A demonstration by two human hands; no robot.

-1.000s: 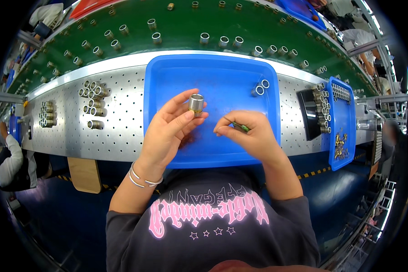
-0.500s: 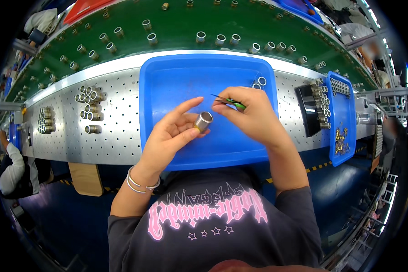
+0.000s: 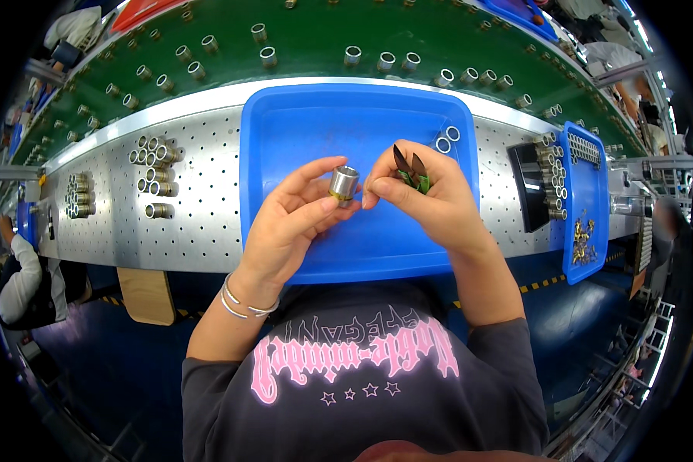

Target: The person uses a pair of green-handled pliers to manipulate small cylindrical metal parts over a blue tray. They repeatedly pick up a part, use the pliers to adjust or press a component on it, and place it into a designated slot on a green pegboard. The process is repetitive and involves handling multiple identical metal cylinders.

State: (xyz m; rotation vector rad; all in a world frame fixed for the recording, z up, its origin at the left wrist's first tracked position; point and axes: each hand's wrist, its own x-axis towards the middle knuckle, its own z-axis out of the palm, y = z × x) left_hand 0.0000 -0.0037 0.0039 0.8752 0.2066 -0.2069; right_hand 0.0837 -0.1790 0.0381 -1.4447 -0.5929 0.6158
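My left hand [image 3: 292, 219] pinches a short silver metal sleeve [image 3: 345, 183] between thumb and fingers, its open end tipped up; a yellowish band shows at its lower end. Close beside it on the right, my right hand [image 3: 431, 196] is closed around small thread snips [image 3: 410, 168] with dark blades and green handles. The blades point up and stand apart. The thumb and forefinger of that hand meet near the sleeve without visibly touching it. Both hands are over a blue tray [image 3: 308, 127], where two more sleeves [image 3: 447, 140] stand at the right side.
Sleeves are grouped on the perforated metal table [image 3: 208, 177] at left. Right of the tray are a black device [image 3: 525, 189], stacked sleeves [image 3: 553, 181] and another blue tray [image 3: 585, 196] with small brass-coloured pieces. A green conveyor [image 3: 316, 46] carries scattered sleeves beyond. Another person sits far left.
The snips have swung from pointing left to pointing up, their blades now apart. My right fingers came closer to the sleeve, which my left hand raised slightly. Conveyor sleeves shifted in view.
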